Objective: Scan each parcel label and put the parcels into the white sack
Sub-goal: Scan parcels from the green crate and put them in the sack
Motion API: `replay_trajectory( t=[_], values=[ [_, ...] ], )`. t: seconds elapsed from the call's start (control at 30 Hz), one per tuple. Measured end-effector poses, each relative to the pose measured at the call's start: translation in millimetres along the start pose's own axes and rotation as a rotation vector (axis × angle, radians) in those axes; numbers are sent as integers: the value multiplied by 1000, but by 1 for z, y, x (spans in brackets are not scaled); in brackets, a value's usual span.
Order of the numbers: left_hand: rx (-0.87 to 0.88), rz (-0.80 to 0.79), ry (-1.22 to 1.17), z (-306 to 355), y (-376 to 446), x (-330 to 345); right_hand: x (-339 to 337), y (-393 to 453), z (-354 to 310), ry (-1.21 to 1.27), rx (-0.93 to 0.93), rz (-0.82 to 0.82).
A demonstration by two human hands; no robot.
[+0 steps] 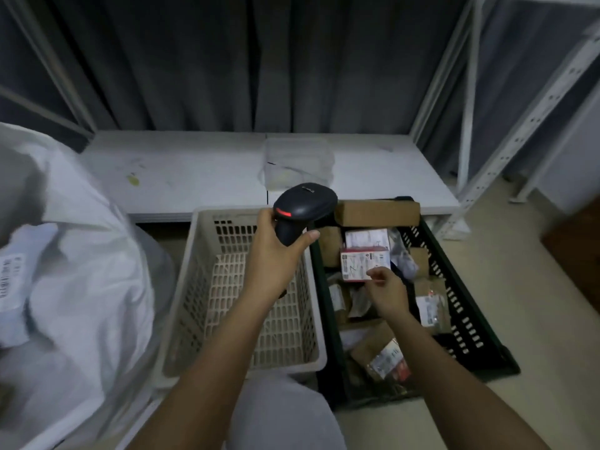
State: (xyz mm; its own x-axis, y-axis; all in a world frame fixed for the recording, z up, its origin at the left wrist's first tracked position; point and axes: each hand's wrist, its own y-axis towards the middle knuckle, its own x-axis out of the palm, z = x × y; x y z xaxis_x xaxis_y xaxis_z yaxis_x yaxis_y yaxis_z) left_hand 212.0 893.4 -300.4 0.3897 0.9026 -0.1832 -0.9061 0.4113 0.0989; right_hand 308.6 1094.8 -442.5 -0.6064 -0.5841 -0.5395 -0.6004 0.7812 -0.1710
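Nearest, right hand (386,289) pinching a small labelled parcel (364,265) over the dark crate (467,306). Beside it, left hand (276,251) gripping the scanner (303,207), above an empty beige basket (240,306). Plenty of parcels left in the crate. At left, white sack (84,254) already holding a labelled parcel. Beyond, low white bench (181,170).

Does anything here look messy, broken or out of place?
Nothing looks broken or spilled. The parcels in the dark crate lie jumbled at all angles, and the white shelf carries a small yellowish stain and some scuffs. The beige basket beside the crate holds no parcels.
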Motion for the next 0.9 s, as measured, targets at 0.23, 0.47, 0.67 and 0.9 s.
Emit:
replay_trajectory(
  t=[0.23,0.47,0.67,0.9],
  values=[
    [-128,-4,-63,-57,13,41,15,76,38,-100,34,84],
    [-168,28,-88,-87,18,58,24,125,65,-857,-131,-126],
    [-178,9,-74,-93,22,66,37,139,73,-1158,-274,-33],
    [-188,70,-94,-98,25,62,3,83,27,-498,-398,37]
  ],
)
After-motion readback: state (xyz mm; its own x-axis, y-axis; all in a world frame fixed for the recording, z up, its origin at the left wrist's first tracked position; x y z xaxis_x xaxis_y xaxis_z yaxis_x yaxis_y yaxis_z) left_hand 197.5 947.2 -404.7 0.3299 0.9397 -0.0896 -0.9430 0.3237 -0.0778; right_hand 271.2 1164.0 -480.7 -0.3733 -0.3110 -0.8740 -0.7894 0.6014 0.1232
